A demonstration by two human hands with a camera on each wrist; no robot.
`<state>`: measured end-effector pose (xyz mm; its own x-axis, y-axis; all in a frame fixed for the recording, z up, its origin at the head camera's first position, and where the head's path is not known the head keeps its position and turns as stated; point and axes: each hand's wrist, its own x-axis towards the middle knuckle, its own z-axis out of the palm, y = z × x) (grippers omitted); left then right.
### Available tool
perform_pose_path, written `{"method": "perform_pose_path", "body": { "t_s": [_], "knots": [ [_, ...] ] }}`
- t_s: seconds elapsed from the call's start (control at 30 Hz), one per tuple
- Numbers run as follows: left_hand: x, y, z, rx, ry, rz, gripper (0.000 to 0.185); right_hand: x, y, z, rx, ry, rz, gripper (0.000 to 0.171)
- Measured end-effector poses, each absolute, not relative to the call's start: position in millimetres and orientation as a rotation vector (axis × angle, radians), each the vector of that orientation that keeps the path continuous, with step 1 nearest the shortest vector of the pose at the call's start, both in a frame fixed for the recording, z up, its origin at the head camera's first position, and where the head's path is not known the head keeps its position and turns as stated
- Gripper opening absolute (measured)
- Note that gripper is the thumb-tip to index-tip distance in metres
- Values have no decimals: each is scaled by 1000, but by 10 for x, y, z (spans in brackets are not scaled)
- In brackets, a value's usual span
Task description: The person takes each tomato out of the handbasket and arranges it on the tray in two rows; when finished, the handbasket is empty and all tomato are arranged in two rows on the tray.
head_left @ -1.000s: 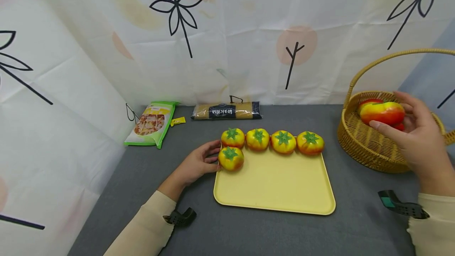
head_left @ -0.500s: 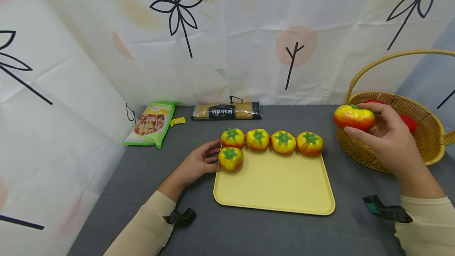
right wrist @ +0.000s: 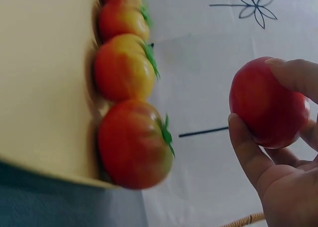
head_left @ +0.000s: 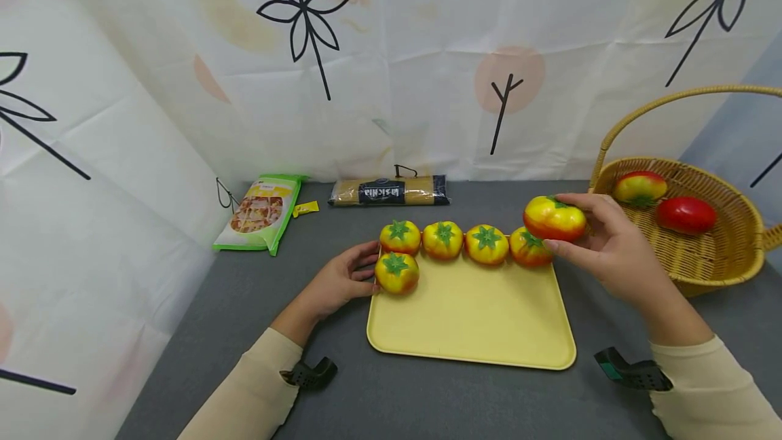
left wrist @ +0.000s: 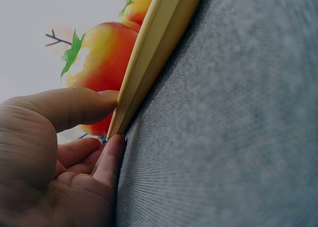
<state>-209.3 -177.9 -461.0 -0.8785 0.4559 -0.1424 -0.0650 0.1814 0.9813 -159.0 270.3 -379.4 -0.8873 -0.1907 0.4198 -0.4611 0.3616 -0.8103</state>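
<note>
A yellow tray (head_left: pixel 476 318) lies on the grey table with a back row of orange-yellow toy tomatoes (head_left: pixel 444 239) and one more tomato (head_left: pixel 397 272) at its left edge. My right hand (head_left: pixel 601 250) grips another tomato (head_left: pixel 553 218) in the air above the row's right end; the right wrist view shows my fingers (right wrist: pixel 248 147) curled round that tomato (right wrist: pixel 266 102). My left hand (head_left: pixel 342 280) pinches the tray's left rim (left wrist: pixel 144 73) between thumb (left wrist: pixel 69 108) and fingers, beside the front tomato (left wrist: pixel 102 63).
A wicker basket (head_left: pixel 690 250) with a tall handle stands at the right and holds two toy fruits (head_left: pixel 639 188). A green snack bag (head_left: pixel 263 212) and a dark pasta packet (head_left: pixel 389 191) lie by the back curtain. Black clips (head_left: pixel 629 372) sit at both sleeves.
My right hand has carried the tomato out of the basket and leftward, now over the tray's back right corner. The left hand and tray have stayed put.
</note>
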Motion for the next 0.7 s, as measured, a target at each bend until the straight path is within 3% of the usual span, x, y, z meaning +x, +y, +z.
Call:
{"method": "perform_pose_path", "body": {
  "t_s": [0.27,0.7],
  "knots": [
    [-2085,-1789,-4602,387,2058,1741,91,-1571,2474,-3858,689,-2250,1758,65],
    [-2087,-1771,-4604,374,2070,1746,91,-1534,2084,-4099,709,-2430,1614,42]
  ]
}}
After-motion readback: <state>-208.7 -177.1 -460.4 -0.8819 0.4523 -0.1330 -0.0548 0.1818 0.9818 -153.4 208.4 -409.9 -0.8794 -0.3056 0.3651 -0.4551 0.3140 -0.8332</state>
